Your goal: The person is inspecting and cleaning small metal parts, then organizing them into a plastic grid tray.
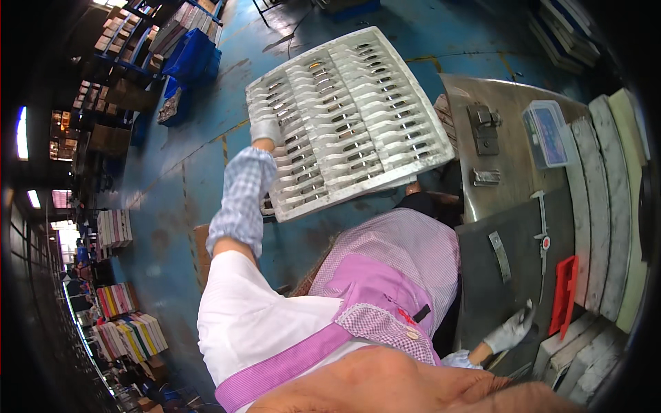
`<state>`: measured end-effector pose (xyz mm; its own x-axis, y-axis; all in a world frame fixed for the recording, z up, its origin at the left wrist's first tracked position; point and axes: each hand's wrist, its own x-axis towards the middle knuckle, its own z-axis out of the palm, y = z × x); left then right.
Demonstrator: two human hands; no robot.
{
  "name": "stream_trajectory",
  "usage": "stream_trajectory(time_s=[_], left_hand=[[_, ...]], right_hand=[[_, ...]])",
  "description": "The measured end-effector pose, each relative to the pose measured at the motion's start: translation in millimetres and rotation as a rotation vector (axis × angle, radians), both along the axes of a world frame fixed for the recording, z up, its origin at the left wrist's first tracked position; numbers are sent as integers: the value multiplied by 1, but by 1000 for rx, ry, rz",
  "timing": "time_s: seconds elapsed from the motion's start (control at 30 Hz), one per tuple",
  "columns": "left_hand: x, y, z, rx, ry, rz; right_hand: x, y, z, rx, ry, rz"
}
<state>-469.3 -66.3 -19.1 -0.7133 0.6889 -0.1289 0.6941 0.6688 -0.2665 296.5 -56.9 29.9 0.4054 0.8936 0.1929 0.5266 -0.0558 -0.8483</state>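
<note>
A large white foam tray (330,127), with rows of slots holding shiny metal pieces, lies ahead of me, turned at an angle. My left hand (265,131), in a white glove, grips the tray's left edge; its fingertips are partly hidden. Another pale tray edge shows under the near right corner. My right hand (508,332), also gloved, is low over the dark mat (482,296) of the bench at my right, fingers apart and nothing visibly held. Close to it are a red plastic piece (563,296), a dial caliper (543,241) and a flat metal strip (500,257).
The metal bench (506,165) carries a dark metal fixture (484,129), a small metal block (486,177) and a clear plastic box (547,134). Grey-white foam slabs (585,206) stand along its right side. Blue crates (189,58) and loaded shelving stand on the blue floor at far left.
</note>
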Motion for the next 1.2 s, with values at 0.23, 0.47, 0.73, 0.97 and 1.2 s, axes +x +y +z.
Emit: stream_trajectory(time_s=[0.23, 0.47, 0.73, 0.97, 1.2], left_hand=[[-47, -4, -61, -104, -332, -81], [-19, -20, -47, 389, -396, -135], [-35, -24, -119, 480, -255, -25], [12, -38, -128, 399, -49, -224], [39, -15, -65, 197, -219, -188]], right_hand=[[-168, 48, -25, -13, -91, 739], [-362, 58, -68, 107, -760, 1265], [-405, 80, -110, 48, -857, 1361], [-329, 79, -95, 148, -787, 1366], [-256, 49, -96, 36, -531, 1144]])
